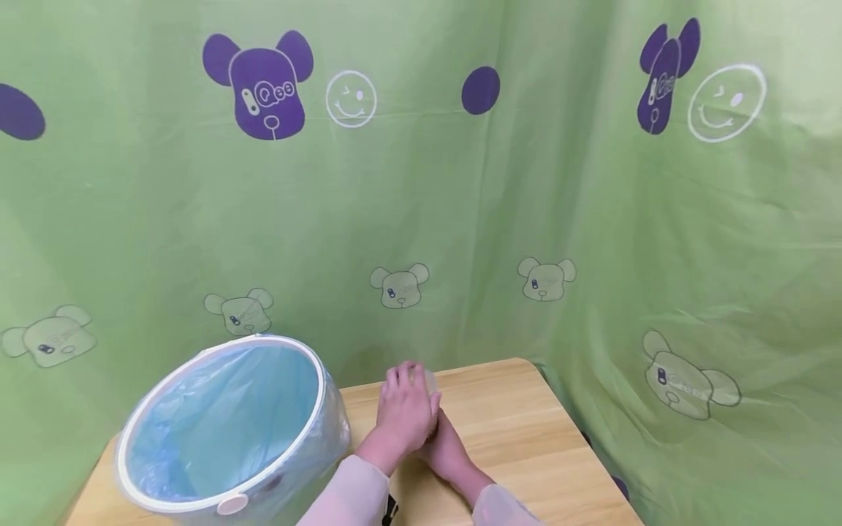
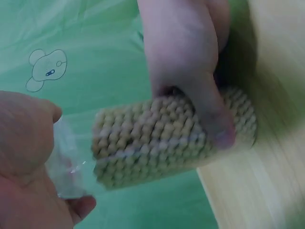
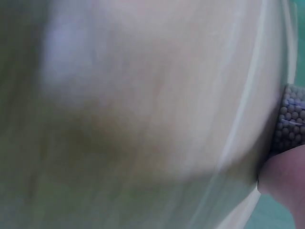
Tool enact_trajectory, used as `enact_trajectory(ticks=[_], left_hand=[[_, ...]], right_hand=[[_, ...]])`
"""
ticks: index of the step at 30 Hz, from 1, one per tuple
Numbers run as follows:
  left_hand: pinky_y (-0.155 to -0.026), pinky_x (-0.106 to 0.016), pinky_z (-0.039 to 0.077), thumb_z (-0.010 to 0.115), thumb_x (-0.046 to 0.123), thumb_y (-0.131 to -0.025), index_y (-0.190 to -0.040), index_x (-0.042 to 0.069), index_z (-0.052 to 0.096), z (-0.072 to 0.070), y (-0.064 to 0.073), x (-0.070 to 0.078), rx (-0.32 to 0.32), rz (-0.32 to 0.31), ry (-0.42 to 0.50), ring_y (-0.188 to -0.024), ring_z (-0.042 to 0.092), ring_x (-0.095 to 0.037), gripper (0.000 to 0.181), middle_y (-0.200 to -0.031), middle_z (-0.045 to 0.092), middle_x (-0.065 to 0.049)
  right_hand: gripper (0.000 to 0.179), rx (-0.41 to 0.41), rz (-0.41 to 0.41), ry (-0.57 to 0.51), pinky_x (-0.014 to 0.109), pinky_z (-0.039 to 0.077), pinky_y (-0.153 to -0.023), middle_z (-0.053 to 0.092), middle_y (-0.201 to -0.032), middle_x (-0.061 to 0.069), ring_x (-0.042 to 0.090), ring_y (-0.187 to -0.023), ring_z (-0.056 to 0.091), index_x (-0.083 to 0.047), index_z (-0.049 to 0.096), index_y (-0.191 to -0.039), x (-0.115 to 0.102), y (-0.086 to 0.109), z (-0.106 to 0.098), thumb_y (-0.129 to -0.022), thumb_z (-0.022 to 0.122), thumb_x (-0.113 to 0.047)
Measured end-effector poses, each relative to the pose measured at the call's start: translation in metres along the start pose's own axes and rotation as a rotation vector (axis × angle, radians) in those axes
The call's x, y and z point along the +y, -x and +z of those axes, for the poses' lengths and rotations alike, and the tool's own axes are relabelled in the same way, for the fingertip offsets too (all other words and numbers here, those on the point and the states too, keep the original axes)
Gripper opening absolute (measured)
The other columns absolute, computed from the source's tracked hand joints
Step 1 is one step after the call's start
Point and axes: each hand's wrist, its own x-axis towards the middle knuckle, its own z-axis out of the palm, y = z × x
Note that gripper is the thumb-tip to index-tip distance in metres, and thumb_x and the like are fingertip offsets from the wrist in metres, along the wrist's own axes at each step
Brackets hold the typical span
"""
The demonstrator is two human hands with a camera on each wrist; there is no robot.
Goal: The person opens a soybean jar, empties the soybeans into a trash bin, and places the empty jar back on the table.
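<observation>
6 o'clock: our left hand (image 1: 406,410) curls its fingers round one end of a clear, bead-packed cylinder (image 2: 147,139) | our right hand (image 1: 450,451) grips its knobbly side | 5: wood-grain table (image 1: 520,438) | 8: round, film-lined bin (image 1: 321,381) | 12: creased green curtain (image 1: 421,183)

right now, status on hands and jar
Left hand and right hand both grip the jar. Small balls inside. Lined bin at left, nothing seen blocking.

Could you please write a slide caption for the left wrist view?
Right hand grips a jar of pellets; left hand holds its clear end.
</observation>
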Motion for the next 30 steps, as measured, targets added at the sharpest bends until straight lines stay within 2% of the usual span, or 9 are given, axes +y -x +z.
enact_trajectory(ticks=[3, 6, 11, 16, 18, 21, 25, 30], left_hand=[[-0.113, -0.053, 0.052, 0.059, 0.052, -0.109, -0.152, -0.004, 0.053, -0.012, -0.001, -0.003, -0.072, 0.017, 0.001, -0.132, 0.055, -0.043, 0.070, -0.147, 0.060, -0.025], [-0.112, -0.052, 0.051, 0.066, 0.057, -0.103, -0.151, -0.002, 0.056, -0.026, -0.003, -0.007, -0.107, 0.005, 0.076, -0.130, 0.054, -0.039, 0.077, -0.145, 0.061, -0.024], [-0.113, -0.053, 0.050, 0.073, 0.064, -0.095, -0.153, 0.003, 0.055, -0.037, -0.002, -0.006, -0.087, -0.053, 0.345, -0.131, 0.049, -0.032, 0.086, -0.146, 0.057, -0.017], [-0.110, -0.057, 0.056, 0.082, 0.060, -0.090, -0.155, 0.009, 0.055, -0.043, 0.006, 0.002, -0.057, -0.082, 0.600, -0.136, 0.049, -0.028, 0.087, -0.151, 0.056, -0.012], [-0.108, -0.058, 0.057, 0.086, 0.055, -0.088, -0.155, 0.013, 0.056, -0.049, 0.008, 0.004, -0.065, -0.057, 0.681, -0.136, 0.051, -0.028, 0.085, -0.152, 0.057, -0.009], [-0.107, -0.057, 0.058, 0.089, 0.049, -0.085, -0.156, 0.019, 0.054, -0.060, 0.012, 0.005, -0.116, -0.002, 0.782, -0.134, 0.056, -0.026, 0.085, -0.153, 0.058, -0.004], [-0.111, -0.049, 0.056, 0.093, 0.042, -0.083, -0.160, 0.024, 0.049, -0.082, 0.022, 0.006, -0.220, 0.104, 0.882, -0.133, 0.061, -0.021, 0.090, -0.151, 0.062, 0.004], [-0.109, -0.032, 0.057, 0.094, 0.029, -0.083, -0.160, 0.027, 0.050, -0.108, 0.034, 0.006, -0.369, 0.227, 0.991, -0.128, 0.066, -0.015, 0.089, -0.148, 0.065, 0.008]], right_hand=[[0.089, -0.059, 0.134, -0.087, 0.058, 0.050, -0.120, 0.068, -0.140, 0.020, 0.037, -0.131, 0.066, 0.005, 0.048, -0.150, -0.010, 0.006, -0.008, -0.074, 0.091, -0.010], [0.094, -0.117, 0.192, -0.171, 0.060, 0.050, -0.120, 0.064, -0.146, 0.022, 0.037, -0.133, 0.065, 0.004, 0.042, -0.155, -0.019, 0.010, -0.018, -0.076, 0.091, -0.009], [0.096, -0.217, 0.191, -0.277, 0.054, 0.057, -0.114, 0.058, -0.150, 0.026, 0.037, -0.131, 0.064, 0.002, 0.035, -0.161, -0.033, 0.017, -0.042, -0.082, 0.088, -0.010], [0.099, -0.326, 0.162, -0.296, 0.040, 0.054, -0.114, 0.053, -0.155, 0.028, 0.036, -0.135, 0.062, 0.000, 0.027, -0.166, -0.049, 0.027, -0.070, -0.088, 0.086, -0.010], [0.099, -0.377, 0.149, -0.304, 0.034, 0.053, -0.114, 0.051, -0.157, 0.029, 0.035, -0.137, 0.060, 0.000, 0.026, -0.167, -0.055, 0.030, -0.082, -0.089, 0.085, -0.011], [0.100, -0.474, 0.125, -0.330, 0.026, 0.051, -0.114, 0.047, -0.161, 0.030, 0.031, -0.140, 0.059, 0.000, 0.024, -0.168, -0.062, 0.035, -0.097, -0.089, 0.084, -0.009], [0.098, -0.640, 0.080, -0.397, 0.022, 0.051, -0.114, 0.052, -0.156, 0.030, 0.021, -0.136, 0.062, 0.007, 0.026, -0.165, -0.070, 0.043, -0.112, -0.086, 0.082, -0.006], [0.087, -0.873, -0.001, -0.558, 0.027, 0.054, -0.115, 0.061, -0.147, 0.016, 0.014, -0.131, 0.066, 0.018, 0.028, -0.156, -0.082, 0.053, -0.122, -0.088, 0.079, -0.002]])
